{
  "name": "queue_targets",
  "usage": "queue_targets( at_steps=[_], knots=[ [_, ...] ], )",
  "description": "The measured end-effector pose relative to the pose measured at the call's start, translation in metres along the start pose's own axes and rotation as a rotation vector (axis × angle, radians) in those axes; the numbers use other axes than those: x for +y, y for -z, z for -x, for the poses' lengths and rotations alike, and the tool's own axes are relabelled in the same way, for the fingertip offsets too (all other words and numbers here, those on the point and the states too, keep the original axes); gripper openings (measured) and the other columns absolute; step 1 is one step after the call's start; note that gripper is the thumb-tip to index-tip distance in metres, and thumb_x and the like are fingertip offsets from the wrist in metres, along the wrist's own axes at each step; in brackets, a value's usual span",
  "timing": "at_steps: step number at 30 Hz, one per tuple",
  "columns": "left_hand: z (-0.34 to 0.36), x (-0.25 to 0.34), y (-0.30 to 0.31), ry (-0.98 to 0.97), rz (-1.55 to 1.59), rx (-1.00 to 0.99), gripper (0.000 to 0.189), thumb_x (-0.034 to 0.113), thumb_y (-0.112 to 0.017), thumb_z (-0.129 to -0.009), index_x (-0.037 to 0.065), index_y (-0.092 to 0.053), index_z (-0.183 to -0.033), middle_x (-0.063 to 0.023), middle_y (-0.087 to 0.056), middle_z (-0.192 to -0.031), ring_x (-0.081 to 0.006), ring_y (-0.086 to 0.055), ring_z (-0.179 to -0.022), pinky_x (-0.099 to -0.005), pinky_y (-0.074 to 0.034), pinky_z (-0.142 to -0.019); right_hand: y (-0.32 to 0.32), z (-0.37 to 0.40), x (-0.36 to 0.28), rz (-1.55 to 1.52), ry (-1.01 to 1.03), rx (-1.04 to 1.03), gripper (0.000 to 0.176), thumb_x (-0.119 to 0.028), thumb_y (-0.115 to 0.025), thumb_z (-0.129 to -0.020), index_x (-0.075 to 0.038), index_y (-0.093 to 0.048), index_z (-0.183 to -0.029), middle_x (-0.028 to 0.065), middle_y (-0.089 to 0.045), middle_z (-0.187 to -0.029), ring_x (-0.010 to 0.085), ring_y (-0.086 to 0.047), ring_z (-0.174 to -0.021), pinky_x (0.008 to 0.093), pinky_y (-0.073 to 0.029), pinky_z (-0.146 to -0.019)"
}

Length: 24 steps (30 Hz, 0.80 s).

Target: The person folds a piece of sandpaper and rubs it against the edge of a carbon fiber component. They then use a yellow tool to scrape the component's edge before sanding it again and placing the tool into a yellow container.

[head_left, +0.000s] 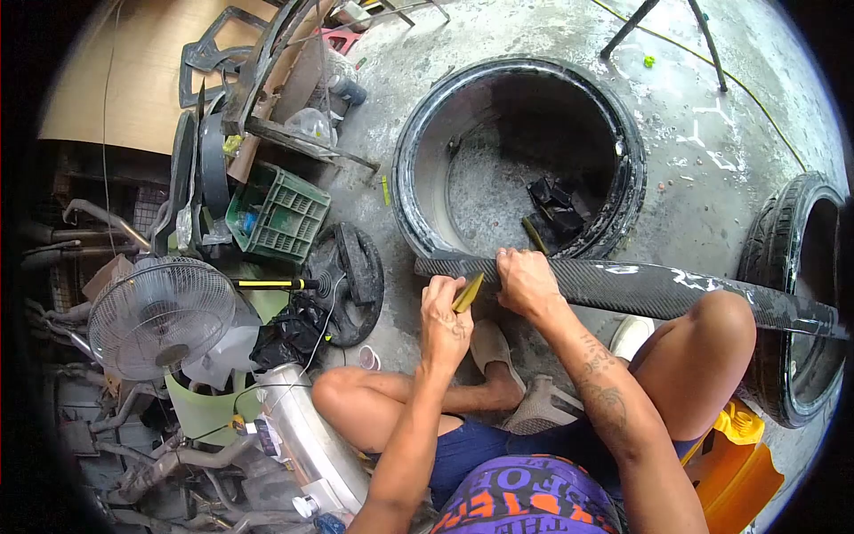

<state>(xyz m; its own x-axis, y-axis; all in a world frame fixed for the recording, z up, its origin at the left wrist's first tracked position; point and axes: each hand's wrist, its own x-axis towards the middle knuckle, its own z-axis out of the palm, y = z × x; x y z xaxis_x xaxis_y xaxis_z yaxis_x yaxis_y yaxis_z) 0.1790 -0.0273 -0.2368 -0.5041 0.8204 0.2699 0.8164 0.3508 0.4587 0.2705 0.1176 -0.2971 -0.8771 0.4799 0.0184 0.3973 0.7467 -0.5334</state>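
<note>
Dark strip (614, 287), right hand (525, 281) gripping edge, floor (689, 209) beyond, left hand (444, 313) holding pad (468, 293)

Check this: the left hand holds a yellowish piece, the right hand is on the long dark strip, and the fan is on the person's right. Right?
The fan is on the person's left, not right, as the head view shows; left hand, yellowish piece, right hand and strip are as stated.

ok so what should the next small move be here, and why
Probably lay the folded yellowish sheet flat on the near end of the patterned dark strip: the left hand holds the sheet right by that end, and the right hand grips the strip close by, which should steady it.
</note>
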Motion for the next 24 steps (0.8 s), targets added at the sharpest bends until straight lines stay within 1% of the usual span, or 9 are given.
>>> queue_targets(
  at_steps=[4, 6, 8, 11, 13, 15, 16, 21, 24],
  knots=[
    [-0.016, -0.012, -0.003, 0.030, 0.001, 0.009, 0.020, -0.001, -0.066, -0.081, -0.002, -0.066, -0.101, -0.0183, -0.063, -0.094, -0.0384, -0.063, -0.087, -0.0438, -0.051, -0.079, 0.002, 0.004, -0.003, -0.006, 0.002, -0.059, 0.038, -0.016, -0.077, -0.071, 0.000, -0.063, -0.103, 0.0165, -0.070, -0.091, 0.0329, -0.072, -0.085, 0.0427, -0.057, -0.076],
    [-0.007, -0.004, -0.003, 0.002, 0.005, 0.014, 0.019, -0.001, -0.066, -0.082, -0.002, -0.067, -0.101, -0.0186, -0.063, -0.094, -0.0384, -0.063, -0.087, -0.0437, -0.050, -0.078, 0.006, -0.001, 0.000, 0.004, -0.003, -0.068, 0.040, -0.016, -0.078, -0.070, 0.001, -0.064, -0.103, 0.0165, -0.070, -0.091, 0.0327, -0.072, -0.086, 0.0426, -0.057, -0.076],
    [0.000, 0.002, 0.000, -0.002, 0.013, 0.000, 0.017, -0.001, -0.065, -0.084, -0.002, -0.067, -0.101, -0.0194, -0.063, -0.094, -0.0385, -0.063, -0.088, -0.0434, -0.050, -0.078, 0.002, 0.003, 0.000, 0.005, 0.025, -0.013, 0.039, -0.015, -0.077, -0.071, 0.001, -0.064, -0.104, 0.0163, -0.071, -0.091, 0.0324, -0.072, -0.086, 0.0425, -0.057, -0.077],
    [-0.015, -0.016, -0.004, -0.022, 0.037, -0.009, 0.018, 0.002, -0.066, -0.083, -0.003, -0.067, -0.100, -0.0187, -0.063, -0.093, -0.0388, -0.063, -0.089, -0.0435, -0.051, -0.079, -0.002, 0.002, 0.000, 0.010, 0.002, -0.010, 0.038, -0.015, -0.075, -0.071, 0.001, -0.064, -0.104, 0.0161, -0.071, -0.090, 0.0324, -0.072, -0.085, 0.0425, -0.058, -0.076],
    [-0.015, -0.009, -0.005, 0.006, 0.033, 0.018, 0.018, 0.004, -0.066, -0.083, -0.003, -0.067, -0.100, -0.0183, -0.063, -0.092, -0.0390, -0.063, -0.088, -0.0438, -0.051, -0.079, -0.004, 0.004, -0.001, 0.013, 0.006, -0.013, 0.037, -0.014, -0.075, -0.072, 0.001, -0.064, -0.104, 0.0162, -0.071, -0.090, 0.0325, -0.072, -0.085, 0.0425, -0.058, -0.076],
    [-0.003, 0.000, 0.000, -0.034, 0.043, 0.003, 0.015, 0.001, -0.066, -0.084, -0.003, -0.067, -0.098, -0.0187, -0.063, -0.092, -0.0387, -0.063, -0.086, -0.0435, -0.051, -0.078, -0.001, 0.000, 0.002, 0.022, 0.004, -0.002, 0.037, -0.014, -0.074, -0.072, 0.001, -0.064, -0.104, 0.0163, -0.071, -0.090, 0.0325, -0.072, -0.084, 0.0425, -0.058, -0.075],
    [-0.002, 0.003, 0.000, 0.004, 0.034, -0.004, 0.015, -0.001, -0.066, -0.083, -0.003, -0.066, -0.098, -0.0190, -0.063, -0.092, -0.0389, -0.063, -0.086, -0.0436, -0.051, -0.078, 0.000, -0.001, 0.003, 0.016, 0.008, -0.012, 0.037, -0.013, -0.074, -0.072, 0.002, -0.064, -0.104, 0.0166, -0.071, -0.090, 0.0327, -0.072, -0.084, 0.0426, -0.058, -0.075],
    [-0.018, -0.007, -0.004, -0.016, 0.033, 0.010, 0.018, -0.002, -0.067, -0.081, -0.003, -0.066, -0.099, -0.0185, -0.063, -0.093, -0.0397, -0.063, -0.087, -0.0440, -0.051, -0.079, 0.009, -0.001, 0.000, -0.032, 0.002, -0.056, 0.037, -0.012, -0.073, -0.071, 0.002, -0.064, -0.104, 0.0173, -0.071, -0.090, 0.0329, -0.072, -0.083, 0.0428, -0.058, -0.074],
    [-0.001, 0.004, -0.002, 0.015, 0.019, 0.003, 0.013, -0.001, -0.066, -0.085, -0.003, -0.065, -0.097, -0.0195, -0.062, -0.094, -0.0400, -0.062, -0.088, -0.0442, -0.050, -0.077, 0.002, 0.001, -0.001, -0.005, 0.006, -0.017, 0.037, -0.014, -0.076, -0.069, 0.000, -0.064, -0.102, 0.0173, -0.071, -0.090, 0.0333, -0.072, -0.084, 0.0425, -0.058, -0.074]
  ],
)
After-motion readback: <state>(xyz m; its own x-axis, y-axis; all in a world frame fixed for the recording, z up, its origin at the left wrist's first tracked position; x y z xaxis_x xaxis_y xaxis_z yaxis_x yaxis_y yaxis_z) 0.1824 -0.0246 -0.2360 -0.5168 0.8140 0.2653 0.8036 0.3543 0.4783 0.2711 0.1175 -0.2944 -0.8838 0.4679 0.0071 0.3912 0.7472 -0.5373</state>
